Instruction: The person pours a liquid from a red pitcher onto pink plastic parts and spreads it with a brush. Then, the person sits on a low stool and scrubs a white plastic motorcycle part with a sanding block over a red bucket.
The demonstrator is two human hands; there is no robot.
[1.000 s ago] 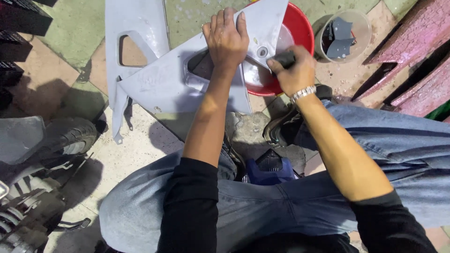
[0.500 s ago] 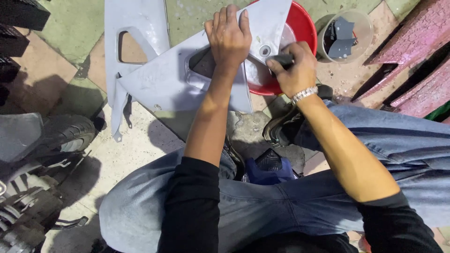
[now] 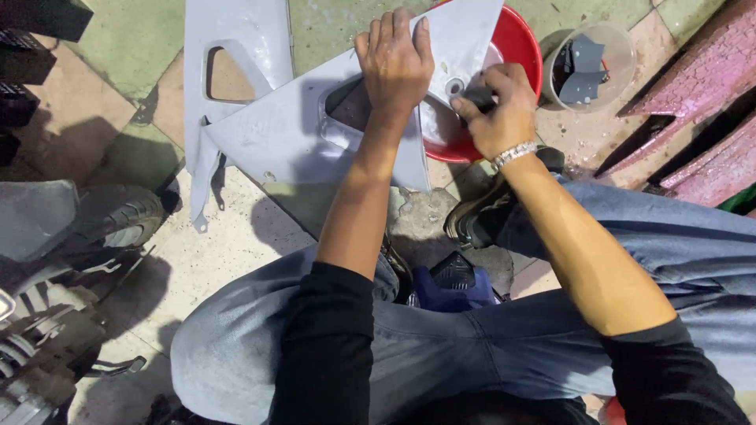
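The left hand (image 3: pixel 396 59) lies flat, palm down, fingers together and pointing away, its bare forearm stretched straight forward from a black sleeve. The right hand (image 3: pixel 494 110) is curled into a loose fist, knuckles up, a metal bracelet on its wrist, forearm angling in from the right.

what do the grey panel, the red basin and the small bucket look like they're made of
Grey panel: likely moulded plastic in matt grey primer, going by its thin shaped edges, cut-out and dull, even surface.
Red basin: probably plastic, with a smooth, glossy rim.
Small bucket: looks like translucent plastic, since its wall lets the ground show through faintly.
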